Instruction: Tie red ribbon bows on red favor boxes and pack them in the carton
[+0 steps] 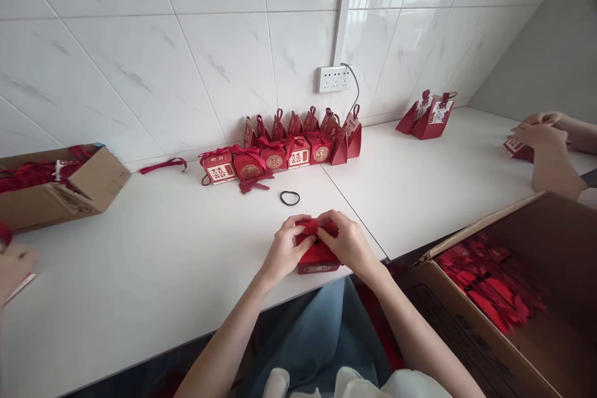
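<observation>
1. the left hand (288,247) pinches the red ribbon (310,226) between thumb and fingers, on top of a box (319,266).
2. the right hand (347,239) grasps the same ribbon from the other side.
3. this box stands on the white table (140,273), at its front edge, between both hands.
4. behind it lies a black band (290,204); farther, a row of red boxes (275,158) stands near the wall (224,68).
5. one open carton (105,180) is at left, another carton (457,314) at right.
</observation>
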Tool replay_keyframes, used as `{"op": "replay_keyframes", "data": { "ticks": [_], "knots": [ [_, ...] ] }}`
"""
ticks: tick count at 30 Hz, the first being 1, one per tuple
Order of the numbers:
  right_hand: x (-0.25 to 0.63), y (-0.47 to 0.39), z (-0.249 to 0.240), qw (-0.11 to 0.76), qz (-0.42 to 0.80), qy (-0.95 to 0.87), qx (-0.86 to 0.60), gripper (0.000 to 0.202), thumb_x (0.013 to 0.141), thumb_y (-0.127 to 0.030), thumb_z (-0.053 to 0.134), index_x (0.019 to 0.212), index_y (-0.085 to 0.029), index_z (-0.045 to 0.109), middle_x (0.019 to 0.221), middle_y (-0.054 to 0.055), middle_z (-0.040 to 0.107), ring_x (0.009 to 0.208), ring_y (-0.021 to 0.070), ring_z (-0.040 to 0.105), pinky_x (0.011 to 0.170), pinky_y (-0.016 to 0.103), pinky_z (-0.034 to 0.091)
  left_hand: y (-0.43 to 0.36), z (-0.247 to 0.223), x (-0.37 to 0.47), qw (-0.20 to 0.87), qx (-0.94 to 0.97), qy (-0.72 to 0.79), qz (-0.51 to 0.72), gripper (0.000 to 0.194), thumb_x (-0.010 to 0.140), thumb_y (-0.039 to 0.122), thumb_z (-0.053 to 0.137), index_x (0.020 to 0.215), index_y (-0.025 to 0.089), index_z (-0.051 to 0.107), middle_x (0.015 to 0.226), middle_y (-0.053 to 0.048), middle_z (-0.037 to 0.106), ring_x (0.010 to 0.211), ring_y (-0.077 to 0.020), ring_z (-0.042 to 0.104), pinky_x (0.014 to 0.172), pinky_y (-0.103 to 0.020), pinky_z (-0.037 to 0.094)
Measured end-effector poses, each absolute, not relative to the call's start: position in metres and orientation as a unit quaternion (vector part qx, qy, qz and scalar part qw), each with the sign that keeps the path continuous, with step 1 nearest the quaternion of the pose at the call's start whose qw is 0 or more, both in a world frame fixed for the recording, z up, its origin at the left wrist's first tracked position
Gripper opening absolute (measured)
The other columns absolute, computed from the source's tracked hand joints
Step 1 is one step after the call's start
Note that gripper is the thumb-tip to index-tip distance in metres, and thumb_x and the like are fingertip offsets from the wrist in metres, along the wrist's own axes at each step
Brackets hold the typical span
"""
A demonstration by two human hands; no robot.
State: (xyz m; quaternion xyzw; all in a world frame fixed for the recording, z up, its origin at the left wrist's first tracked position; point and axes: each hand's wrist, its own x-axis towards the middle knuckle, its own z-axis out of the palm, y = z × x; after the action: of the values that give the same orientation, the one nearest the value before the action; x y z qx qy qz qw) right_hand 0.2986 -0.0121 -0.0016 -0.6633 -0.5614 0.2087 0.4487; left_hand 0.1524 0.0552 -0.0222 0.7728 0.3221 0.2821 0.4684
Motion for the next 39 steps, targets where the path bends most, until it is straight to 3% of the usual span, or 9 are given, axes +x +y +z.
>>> {"op": "replay_keyframes", "data": {
  "ticks": [7, 13, 19, 23, 26, 30, 34, 39],
  "knots": [
    [0.309, -0.016, 0.003, 0.414, 0.237, -0.584, -0.657, 0.011, 0.080, -0.015, 0.050, 0.082, -0.022, 0.058, 0.087, 0.001, 0.066, 0.080, 0.0150, 0.062, 0.073, 0.029, 0.048, 0.060, -0.022, 0.155, 0.525, 0.752, 0.299, 0.265, 0.011, 0.078, 0.027, 0.059, 0.077, 0.021, 0.068, 0.123, -0.006, 0.052, 0.119, -0.0231, 0.050, 0.098, -0.031, 0.044],
    [0.310, -0.015, 0.002, 0.407, 0.191, -0.625, -0.638, 0.012, 0.083, -0.012, 0.052, 0.082, -0.021, 0.059, 0.083, 0.002, 0.063, 0.076, 0.0140, 0.060, 0.069, 0.027, 0.049, 0.056, -0.020, 0.160, 0.529, 0.732, 0.323, 0.282, 0.029, 0.084, 0.040, 0.054, 0.071, 0.019, 0.068, 0.125, -0.007, 0.053, 0.116, -0.0240, 0.053, 0.087, -0.030, 0.051],
    [0.314, -0.017, -0.010, 0.421, -0.010, -0.725, -0.545, 0.016, 0.090, -0.012, 0.047, 0.084, -0.019, 0.060, 0.081, 0.004, 0.064, 0.083, 0.0169, 0.057, 0.074, 0.032, 0.046, 0.057, -0.023, 0.161, 0.544, 0.727, 0.313, 0.277, 0.027, 0.085, 0.038, 0.052, 0.070, 0.021, 0.067, 0.131, -0.005, 0.049, 0.124, -0.0229, 0.046, 0.093, -0.028, 0.046],
    [0.309, -0.036, -0.010, 0.454, -0.110, -0.676, -0.570, 0.008, 0.088, -0.013, 0.054, 0.086, -0.018, 0.061, 0.087, 0.007, 0.065, 0.090, 0.0197, 0.056, 0.078, 0.036, 0.045, 0.053, -0.022, 0.163, 0.547, 0.723, 0.322, 0.272, 0.031, 0.085, 0.040, 0.051, 0.066, 0.020, 0.064, 0.134, -0.005, 0.047, 0.123, -0.0229, 0.047, 0.090, -0.028, 0.047],
    [0.302, -0.050, -0.011, 0.451, -0.095, -0.640, -0.615, 0.006, 0.086, -0.018, 0.058, 0.082, -0.019, 0.062, 0.079, 0.006, 0.063, 0.079, 0.0186, 0.055, 0.071, 0.035, 0.045, 0.049, -0.021, 0.164, 0.531, 0.726, 0.331, 0.286, 0.035, 0.087, 0.041, 0.049, 0.062, 0.019, 0.061, 0.132, -0.006, 0.050, 0.123, -0.0236, 0.047, 0.096, -0.031, 0.043],
    [0.298, -0.054, -0.020, 0.416, -0.074, -0.630, -0.651, 0.007, 0.085, -0.024, 0.061, 0.082, -0.019, 0.065, 0.083, 0.007, 0.064, 0.079, 0.0205, 0.054, 0.071, 0.037, 0.047, 0.047, -0.021, 0.165, 0.528, 0.731, 0.326, 0.284, 0.041, 0.089, 0.044, 0.045, 0.060, 0.019, 0.058, 0.136, -0.006, 0.047, 0.127, -0.0249, 0.044, 0.100, -0.033, 0.040],
    [0.300, -0.050, -0.024, 0.425, -0.037, -0.628, -0.651, 0.006, 0.086, -0.021, 0.059, 0.083, -0.020, 0.064, 0.083, 0.006, 0.065, 0.078, 0.0198, 0.055, 0.070, 0.036, 0.049, 0.047, -0.022, 0.165, 0.521, 0.750, 0.313, 0.262, 0.045, 0.090, 0.046, 0.043, 0.057, 0.019, 0.055, 0.146, -0.003, 0.038, 0.132, -0.0249, 0.038, 0.104, -0.034, 0.036],
    [0.306, -0.050, -0.017, 0.426, 0.004, -0.638, -0.642, 0.012, 0.087, -0.015, 0.055, 0.077, -0.020, 0.061, 0.077, 0.004, 0.062, 0.075, 0.0181, 0.055, 0.067, 0.031, 0.050, 0.044, -0.020, 0.165, 0.457, 0.779, 0.332, 0.273, 0.046, 0.091, 0.047, 0.041, 0.058, 0.020, 0.057, 0.139, -0.006, 0.046, 0.128, -0.0263, 0.042, 0.098, -0.038, 0.042]
  ]
}}
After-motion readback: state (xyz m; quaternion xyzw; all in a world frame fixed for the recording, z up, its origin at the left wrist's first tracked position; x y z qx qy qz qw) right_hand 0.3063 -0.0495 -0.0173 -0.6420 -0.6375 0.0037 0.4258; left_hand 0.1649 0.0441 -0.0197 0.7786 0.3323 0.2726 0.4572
